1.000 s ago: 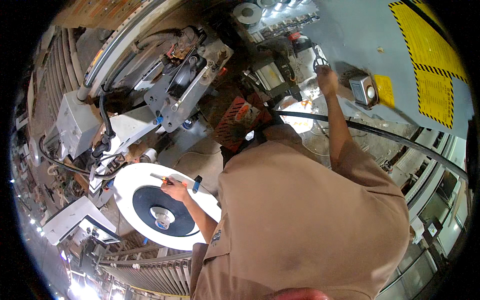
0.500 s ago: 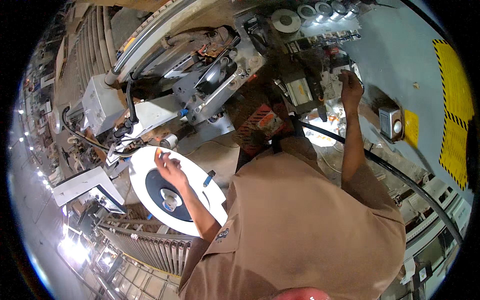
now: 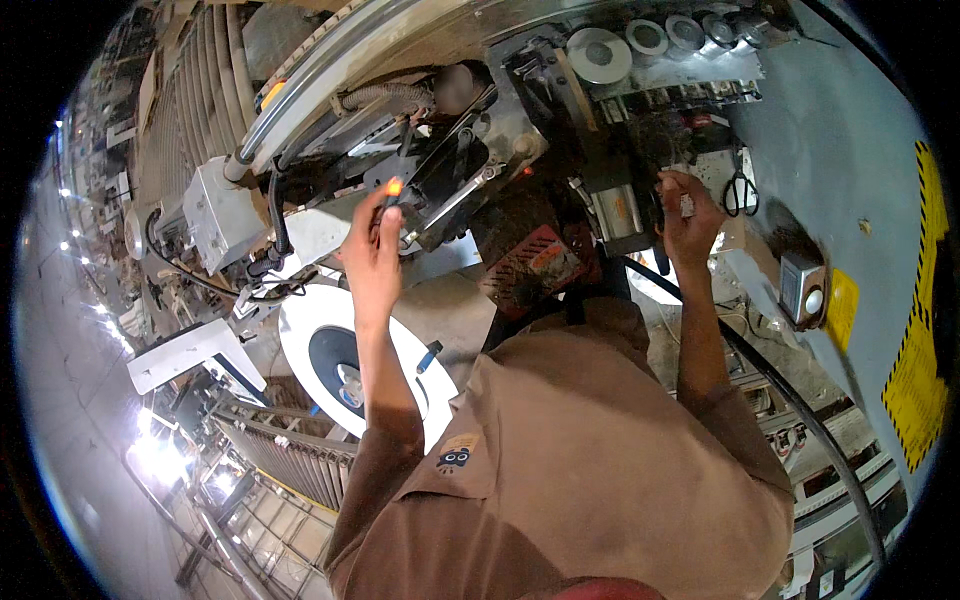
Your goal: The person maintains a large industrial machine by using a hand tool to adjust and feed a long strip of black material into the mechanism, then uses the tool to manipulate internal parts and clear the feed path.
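Note:
My left hand (image 3: 374, 262) is raised by the metal arm of the machine (image 3: 455, 205). Its thumb and fingers pinch a small dark piece with a bright orange end (image 3: 394, 190); its exact kind does not show. Below that forearm is a white disc with a dark centre (image 3: 300, 340). On the right, my right hand (image 3: 692, 222) is closed, fingers curled in, beside a block with a metal roller (image 3: 618, 212). A small pale piece (image 3: 687, 205) shows at its fingers. Black-handled scissors (image 3: 740, 192) are just right of that hand.
Several round rolls or discs (image 3: 600, 56) line the far ledge. A black cable (image 3: 775, 375) crosses near my right forearm. A small silver box (image 3: 801, 288) sits on the grey panel by a yellow label (image 3: 842, 308). A red perforated plate (image 3: 535, 265) lies between my arms.
My left hand has moved up and right from over the white disc to the machine arm, carrying the orange-ended piece. My right hand has come slightly down and left, and the scissors now show.

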Available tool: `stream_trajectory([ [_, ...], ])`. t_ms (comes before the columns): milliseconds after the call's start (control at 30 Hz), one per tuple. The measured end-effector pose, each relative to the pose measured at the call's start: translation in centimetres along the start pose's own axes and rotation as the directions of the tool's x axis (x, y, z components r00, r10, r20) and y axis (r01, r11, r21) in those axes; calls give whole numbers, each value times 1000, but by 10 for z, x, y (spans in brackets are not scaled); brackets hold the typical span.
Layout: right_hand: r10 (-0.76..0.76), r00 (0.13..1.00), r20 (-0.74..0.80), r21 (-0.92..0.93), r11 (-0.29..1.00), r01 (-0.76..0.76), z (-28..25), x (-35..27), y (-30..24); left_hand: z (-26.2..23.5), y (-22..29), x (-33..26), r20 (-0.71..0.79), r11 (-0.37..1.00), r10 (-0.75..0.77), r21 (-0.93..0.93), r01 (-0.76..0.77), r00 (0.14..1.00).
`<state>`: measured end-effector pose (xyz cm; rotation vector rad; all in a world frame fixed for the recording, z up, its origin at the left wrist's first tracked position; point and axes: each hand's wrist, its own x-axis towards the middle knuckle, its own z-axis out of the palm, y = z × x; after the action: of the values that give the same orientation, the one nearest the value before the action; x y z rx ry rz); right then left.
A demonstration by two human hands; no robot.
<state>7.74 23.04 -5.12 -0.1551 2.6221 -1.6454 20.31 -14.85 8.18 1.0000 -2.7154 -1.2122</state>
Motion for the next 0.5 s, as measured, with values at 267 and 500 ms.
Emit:
stream_trajectory([
  [267,-104,992,69,4,995,104,20,21,-7,43,102,94,271,787,73,576,-222,960],
  [500,-136,989,65,-10,991,137,18,36,0,88,137,159,485,455,225,714,-531,845],
])
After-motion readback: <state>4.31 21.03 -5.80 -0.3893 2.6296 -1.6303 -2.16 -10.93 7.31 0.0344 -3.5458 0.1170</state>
